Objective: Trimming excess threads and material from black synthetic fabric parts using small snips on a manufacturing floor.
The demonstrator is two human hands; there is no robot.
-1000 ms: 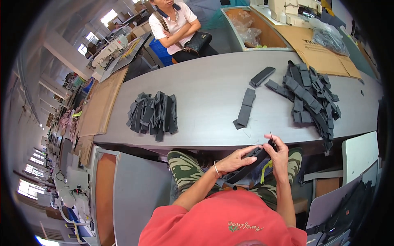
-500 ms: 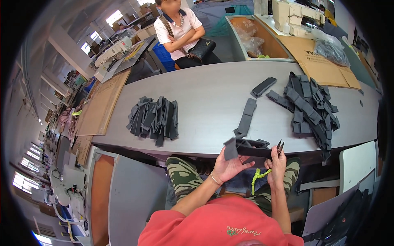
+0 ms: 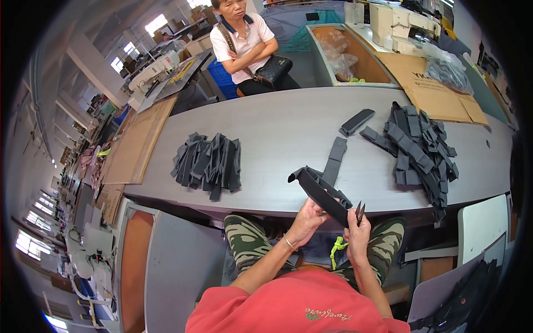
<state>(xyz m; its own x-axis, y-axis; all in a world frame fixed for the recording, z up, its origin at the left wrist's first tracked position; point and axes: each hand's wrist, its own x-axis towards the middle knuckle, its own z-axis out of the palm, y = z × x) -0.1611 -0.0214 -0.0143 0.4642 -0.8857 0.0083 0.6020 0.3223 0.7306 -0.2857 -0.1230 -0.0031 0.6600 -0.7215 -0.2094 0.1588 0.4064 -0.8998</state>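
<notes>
Over the table's near edge I hold a folded black and grey fabric strip (image 3: 319,191) slantwise, its curled end pointing up and left. My left hand (image 3: 307,221) grips its lower left side between thumb and fingers. At the lower right end, my right hand (image 3: 357,233) pinches the strip and also carries small dark scissors (image 3: 360,211), blades pointing up. A knotted yellow-green cord (image 3: 336,250) dangles beside that hand. Just past the held strip lies a single grey strip (image 3: 335,161), with a folded dark strip (image 3: 356,122) farther back.
The grey table (image 3: 266,144) bears a neat pile of strips (image 3: 208,164) at left and a larger, jumbled heap (image 3: 416,144) at right. Across it sits a person (image 3: 247,53) with arms folded. Flattened cardboard (image 3: 425,83), a plastic bag (image 3: 447,72) and a sewing machine (image 3: 397,25) are far right.
The held strip has swung from nearly level to a slant, its left end rising over the table. My right hand has moved left, closer to my left hand, with the scissors and cord.
</notes>
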